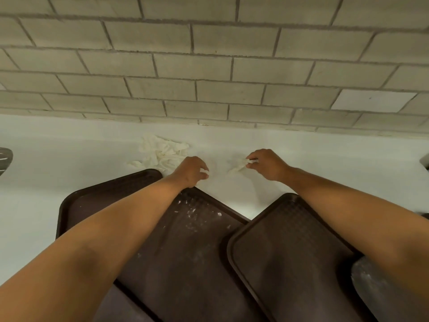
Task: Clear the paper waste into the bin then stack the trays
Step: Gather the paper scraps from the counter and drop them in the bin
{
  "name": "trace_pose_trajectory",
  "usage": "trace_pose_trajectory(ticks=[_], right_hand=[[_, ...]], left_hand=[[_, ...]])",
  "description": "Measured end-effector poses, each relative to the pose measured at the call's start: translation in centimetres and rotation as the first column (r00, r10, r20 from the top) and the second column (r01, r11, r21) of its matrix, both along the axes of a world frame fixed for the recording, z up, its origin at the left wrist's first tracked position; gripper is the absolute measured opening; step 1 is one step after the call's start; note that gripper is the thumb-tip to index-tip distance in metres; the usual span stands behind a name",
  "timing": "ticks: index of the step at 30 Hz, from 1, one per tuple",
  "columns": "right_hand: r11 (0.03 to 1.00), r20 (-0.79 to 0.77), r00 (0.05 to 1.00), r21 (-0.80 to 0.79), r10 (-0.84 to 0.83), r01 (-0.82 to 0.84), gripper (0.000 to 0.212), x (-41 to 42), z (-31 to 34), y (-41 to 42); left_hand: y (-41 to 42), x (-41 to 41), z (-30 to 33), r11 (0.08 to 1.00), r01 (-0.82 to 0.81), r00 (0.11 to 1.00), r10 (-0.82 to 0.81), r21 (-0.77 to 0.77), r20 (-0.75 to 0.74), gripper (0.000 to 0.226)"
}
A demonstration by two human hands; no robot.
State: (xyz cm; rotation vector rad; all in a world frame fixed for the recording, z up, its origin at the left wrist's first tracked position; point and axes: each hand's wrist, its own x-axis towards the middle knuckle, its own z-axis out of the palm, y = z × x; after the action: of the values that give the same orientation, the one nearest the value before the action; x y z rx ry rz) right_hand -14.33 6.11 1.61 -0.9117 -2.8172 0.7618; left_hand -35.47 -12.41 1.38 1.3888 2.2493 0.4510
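- Pale brick wall (209, 66) backs a white counter (325, 154), and both arms reach forward over dark trays toward paper lying near the wall.
- Right hand (267, 166) is curled narrow, thumb and fingertips pinched on a small twisted paper scrap (239, 166); the scrap's far end touches the counter, so it seems to be mid-pick rather than carried.
- Left hand (191, 171) is half closed with fingers bent inward; something pale shows at the fingertips, but whether that is paper or nails I cannot tell.
- Just beyond the left hand lies a crumpled paper heap (162, 152), loose on the counter and touching the far corner of the left tray (97, 205). It is probably the largest piece of waste left to gather.
- Left tray sits askew, partly under the left forearm; small white flecks are scattered on its textured floor, so it may need tipping out before stacking.
- Right tray (290, 252) lies beside it at an angle, its near corner overlapping the left tray's edge. Neither is stacked yet.
- No bin is in view, so the paper will have to be carried out of frame. Grey rounded shapes at the edges are too cropped to identify.
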Motion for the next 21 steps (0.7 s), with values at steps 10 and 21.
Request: trace_pose_trajectory(ticks=[10, 21], right_hand=[[0.999, 0.196, 0.981, -0.052, -0.005, 0.015, 0.051, -2.4, -2.0, 0.6], [1.0, 0.141, 0.99, 0.008, 0.028, -0.029, 0.027, -1.0, -4.4, -3.1]], left_hand=[[-1.5, -1.4, 3.7, 0.959, -0.159, 0.983, 0.132, 0.233, 0.127, 0.032], [-2.5, -0.5, 3.9, 0.956, -0.168, 0.968, 0.114, 0.24, 0.224, 0.029]])
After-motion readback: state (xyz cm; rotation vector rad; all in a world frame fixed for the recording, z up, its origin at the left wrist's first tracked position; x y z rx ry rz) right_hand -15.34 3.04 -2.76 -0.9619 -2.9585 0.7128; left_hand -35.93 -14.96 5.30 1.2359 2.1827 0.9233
